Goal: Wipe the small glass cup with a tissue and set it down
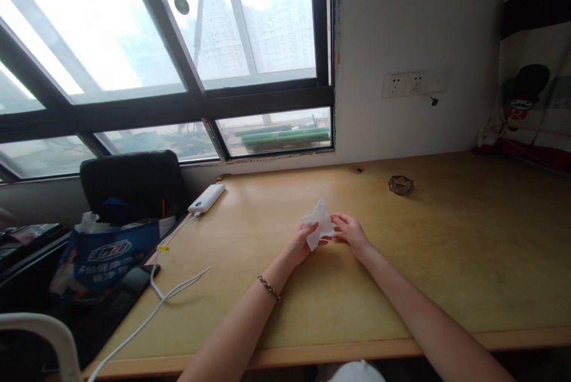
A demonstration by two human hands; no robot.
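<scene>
Two bare hands out over the wooden desk [446,263], and one white tissue [319,228] between them. The left hand [300,243] has its fingers closed on the tissue's lower left edge; the right hand [349,232] sits just beside it, fingertips touching the tissue's right side, fingers loosely curled. The tissue stands crumpled and upright, lifted a little off the desk. One beaded bracelet [269,287] on the left wrist.

Beyond the right hand, well apart, one small glass ashtray [400,184]. Off to the left of the left hand, one white power bank [207,198] near the window [178,43], with one white cable [169,293] trailing from it towards the near desk edge. Further left, one blue printed bag [104,257] and one black chair back [131,182]. One row of wall sockets [414,84] high beyond the right hand. Nothing lies between the hands and the tissue.
</scene>
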